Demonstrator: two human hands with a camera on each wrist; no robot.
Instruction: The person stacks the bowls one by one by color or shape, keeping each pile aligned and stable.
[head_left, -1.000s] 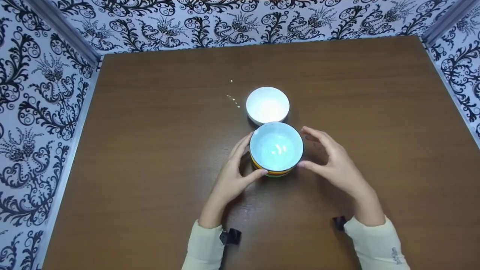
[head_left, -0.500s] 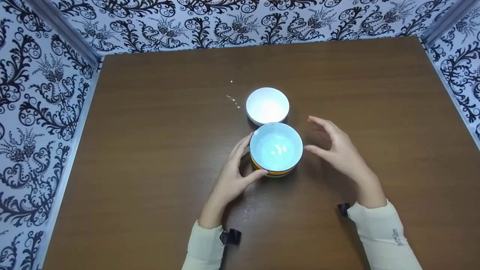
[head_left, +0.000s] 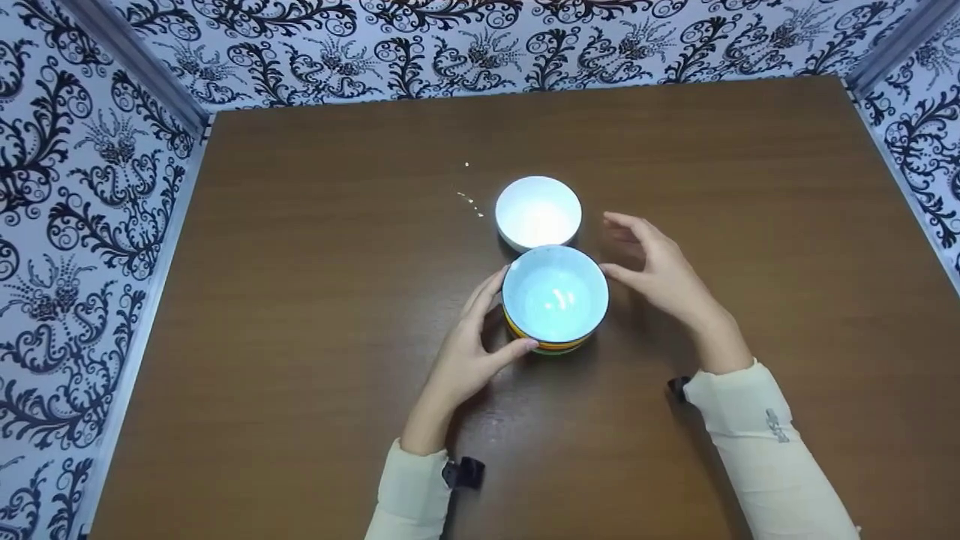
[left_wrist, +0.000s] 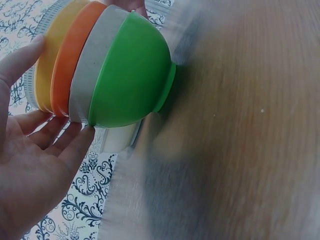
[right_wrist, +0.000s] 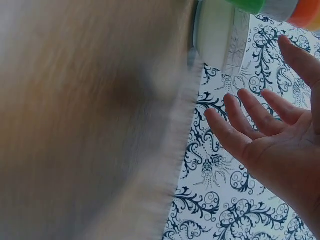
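A stack of nested bowls (head_left: 555, 294) stands on the table, its top bowl pale blue inside. The left wrist view shows the stack's colours: a green bowl (left_wrist: 132, 70) at the bottom, then grey, orange and yellow, with a patterned rim on top. My left hand (head_left: 469, 356) grips the stack from the left, thumb at the near side and fingers round the far left. Right of the stack, my right hand (head_left: 660, 274) is held with fingers spread and nothing in it, thumb tip close to the rim. Just behind stands a white bowl (head_left: 538, 212).
Small pale crumbs (head_left: 471, 202) lie on the brown table (head_left: 315, 300) left of the white bowl. Walls with black scroll patterns (head_left: 480, 52) border the table at the back and both sides.
My right hand has come away from the right side of the stack and moved farther back, toward the white bowl. My left hand and the stack have stayed in place.
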